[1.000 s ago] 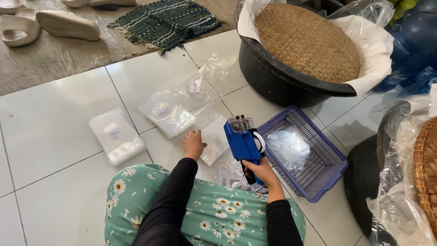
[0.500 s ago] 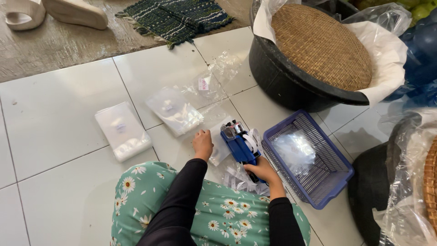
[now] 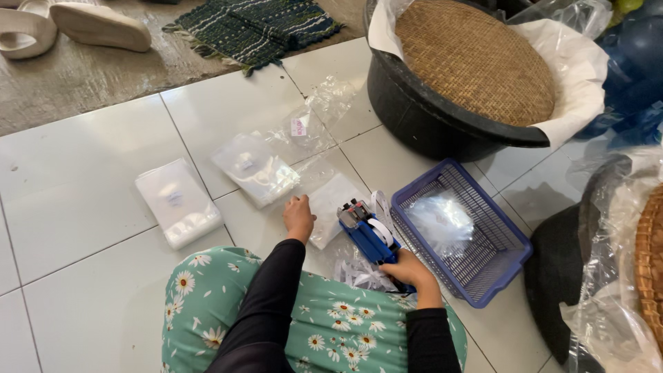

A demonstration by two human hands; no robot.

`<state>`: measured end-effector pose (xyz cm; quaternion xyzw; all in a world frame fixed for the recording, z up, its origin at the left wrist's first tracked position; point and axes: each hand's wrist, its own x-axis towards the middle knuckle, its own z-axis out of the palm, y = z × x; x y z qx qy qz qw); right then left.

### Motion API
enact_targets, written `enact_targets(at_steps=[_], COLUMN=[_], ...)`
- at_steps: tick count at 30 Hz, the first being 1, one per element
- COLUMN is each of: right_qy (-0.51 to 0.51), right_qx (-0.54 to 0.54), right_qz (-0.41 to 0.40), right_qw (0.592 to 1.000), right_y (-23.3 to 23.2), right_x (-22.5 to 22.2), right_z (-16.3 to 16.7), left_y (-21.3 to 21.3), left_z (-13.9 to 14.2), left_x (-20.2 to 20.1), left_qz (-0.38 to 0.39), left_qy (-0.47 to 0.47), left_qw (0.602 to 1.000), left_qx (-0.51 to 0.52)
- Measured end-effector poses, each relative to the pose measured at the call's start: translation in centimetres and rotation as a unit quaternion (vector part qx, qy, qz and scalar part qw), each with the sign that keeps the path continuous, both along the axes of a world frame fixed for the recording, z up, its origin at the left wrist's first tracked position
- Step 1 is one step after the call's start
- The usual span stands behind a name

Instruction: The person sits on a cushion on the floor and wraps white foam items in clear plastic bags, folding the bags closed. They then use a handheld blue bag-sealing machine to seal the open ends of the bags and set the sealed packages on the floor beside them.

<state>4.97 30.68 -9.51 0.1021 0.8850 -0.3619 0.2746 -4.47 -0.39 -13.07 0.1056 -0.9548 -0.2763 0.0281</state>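
Observation:
My right hand [image 3: 409, 269] grips the handle of a blue label gun [image 3: 366, 231], whose head is lowered onto a small clear plastic bag [image 3: 333, 207] lying on the white tiled floor. My left hand [image 3: 299, 217] rests with curled fingers on the left edge of that bag, pinning it down. White label tape curls [image 3: 359, 273] lie under the gun near my knee. Black sleeves cover both arms above a green floral skirt [image 3: 207, 304].
A blue plastic basket [image 3: 483, 276] with a clear bag inside sits right of the gun. Stacks of clear bags [image 3: 178, 202] [image 3: 255, 169] lie to the left and ahead. A black tub with a woven lid [image 3: 414, 110] stands far right; a dark mat [image 3: 255, 27] and sandals [image 3: 97, 26] are beyond.
The label gun has swung down from upright onto the bag on the floor. My left hand stays on the bag's edge.

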Motion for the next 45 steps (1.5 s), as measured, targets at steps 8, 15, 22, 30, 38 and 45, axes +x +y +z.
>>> enact_targets(at_steps=[8,15,22,30,38,45], right_qy=[0.064,0.133,0.196,0.272,0.277,0.196], right_qx=[-0.128,-0.253,-0.342,-0.424,-0.423,-0.382], right_qz=[-0.076,-0.133,-0.142,-0.166,-0.182,-0.132], right_qw=[0.987,0.949,0.908,0.847,0.844,0.894], right_y=[1.9,0.9,0.7,3.6,4.3,2.6], right_x=[1.7,1.8,2.6,4.8,5.7,3.8], right_z=[2.0,4.4,6.7,10.0,10.2,8.0], left_y=[-1.0,-1.5,0.9,10.8,18.0,6.9], left_z=[0.4,-0.4,1.5,4.9,6.2,3.7], left_x=[-0.2,-0.6,-0.9,-0.9,-2.3,-4.7], left_qz=[0.022,0.016,0.060,-0.075,-0.179,-0.146], left_qy=[0.055,0.097,0.164,0.087,0.219,0.183], left_qw=[0.998,0.990,0.982,0.945,0.926,0.960], left_qx=[0.028,-0.106,0.066,0.306,0.250,0.156])
